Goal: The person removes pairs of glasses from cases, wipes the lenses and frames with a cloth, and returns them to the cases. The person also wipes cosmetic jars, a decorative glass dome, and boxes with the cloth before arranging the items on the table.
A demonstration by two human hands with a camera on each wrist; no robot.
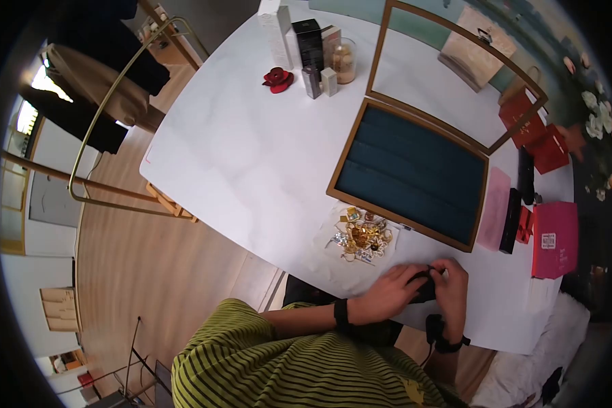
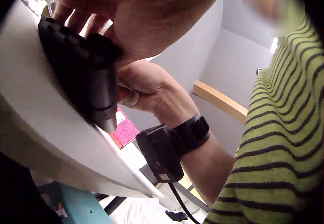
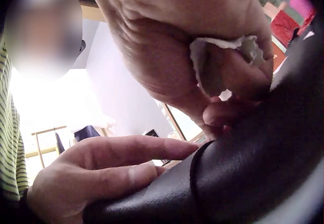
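Note:
At the table's near edge, a smooth black leather-like roll [image 1: 425, 294] lies between both hands. Its rounded, segmented side shows in the left wrist view [image 2: 93, 84]. The left hand [image 1: 386, 297] holds it, thumb and forefinger meeting its edge in the right wrist view. From the other side, the right hand [image 1: 451, 285] pinches it with curled fingers, near a thin dark band [image 3: 195, 176] running across its surface. A pale, ragged-edged scrap [image 3: 201, 67] sits among the right hand's fingers. Just beyond the hands, a pile of gold and silver jewelry [image 1: 364, 236] rests on a white cloth.
A wooden display case [image 1: 333, 178] with dark teal lining stands with its lid frame up. Boxes [image 1: 309, 44] and a red rose-shaped thing [image 1: 277, 80] are at the back left. Along the right lie a pink pad [image 1: 494, 207], red boxes [image 1: 549, 149] and a magenta box [image 1: 556, 239].

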